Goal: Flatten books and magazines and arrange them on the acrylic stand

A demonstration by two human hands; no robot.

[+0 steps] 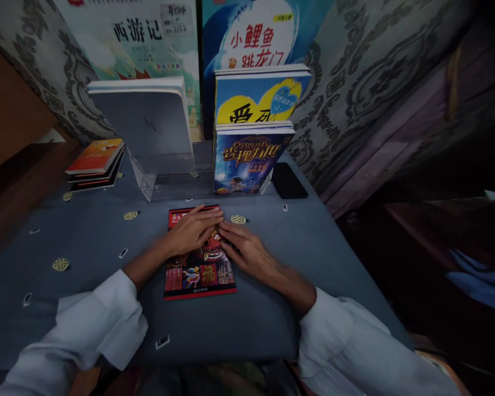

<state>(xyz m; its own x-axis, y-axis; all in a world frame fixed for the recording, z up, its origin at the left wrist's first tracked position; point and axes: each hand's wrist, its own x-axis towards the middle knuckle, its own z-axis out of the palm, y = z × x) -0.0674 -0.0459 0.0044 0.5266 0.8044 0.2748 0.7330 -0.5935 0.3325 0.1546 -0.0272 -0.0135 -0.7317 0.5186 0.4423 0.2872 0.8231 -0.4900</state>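
Note:
A red and black book (pixel 202 280) with a colourful printed cover lies flat on the table in front of me. My left hand (pixel 192 230) rests flat across its upper part, fingers stretched toward the right. From the right side, my right hand (pixel 247 250) lies over the book's right edge, its fingers extended and their tips close to the left fingers. Neither hand grips anything. Together they hide part of the title and the middle of the cover.
Behind the book, a clear acrylic stand (pixel 171 184) holds a grey-backed book (pixel 148 121) and a blue book (pixel 247 162). Larger picture books (pixel 140 49) stand behind. A small book stack (pixel 97 159) is at left, a black phone-like slab (pixel 289 180) at right. The table's right edge (pixel 355 264) slants toward me.

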